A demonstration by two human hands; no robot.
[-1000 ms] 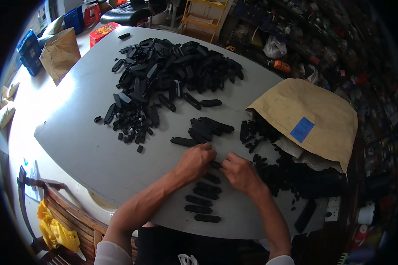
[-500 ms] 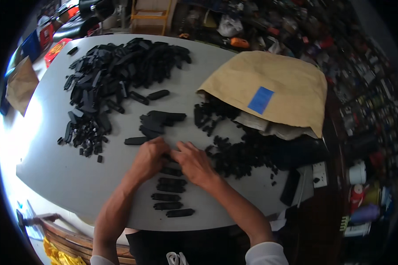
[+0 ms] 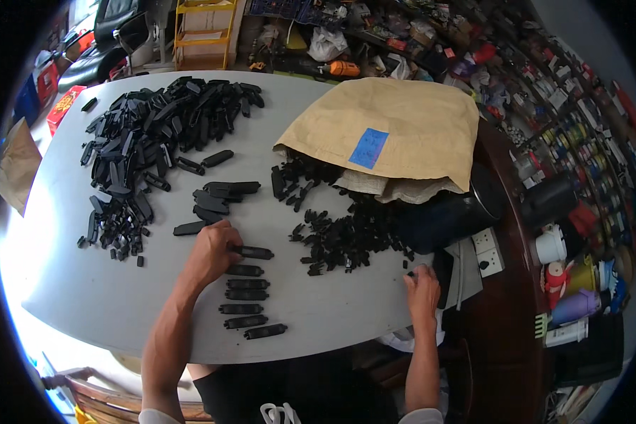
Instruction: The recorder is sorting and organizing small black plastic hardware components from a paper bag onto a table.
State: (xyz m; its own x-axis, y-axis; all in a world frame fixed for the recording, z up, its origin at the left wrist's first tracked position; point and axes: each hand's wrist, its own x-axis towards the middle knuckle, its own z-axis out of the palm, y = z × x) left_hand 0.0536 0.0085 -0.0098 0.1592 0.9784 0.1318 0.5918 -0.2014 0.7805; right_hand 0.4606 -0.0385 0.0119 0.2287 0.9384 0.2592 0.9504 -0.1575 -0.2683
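Observation:
My left hand [image 3: 215, 249] pinches the left end of a long black plastic casing [image 3: 256, 252] at the top of a column of similar black casings [image 3: 246, 309] lying crosswise on the grey-white table. Just above that hand lies a small stack of black casings [image 3: 215, 199]. Over at the right side of the table, my right hand [image 3: 422, 288] has its fingertips closed on a small black piece [image 3: 410, 274], partly hidden by them. Beyond it spreads a heap of small black clips [image 3: 339, 240].
A big pile of black casings [image 3: 155, 124] covers the far left, with tiny black bits [image 3: 120, 230] below it. A brown paper sack [image 3: 417, 113] with a blue label rests at the right, near a dark cylinder [image 3: 449, 215] and a white socket strip [image 3: 486, 251]. Crowded shelves stand beyond.
My hands were together over the column; now they are apart. The right has moved right, to the table's edge beside the clips. The left stays on a casing, and the view has shifted.

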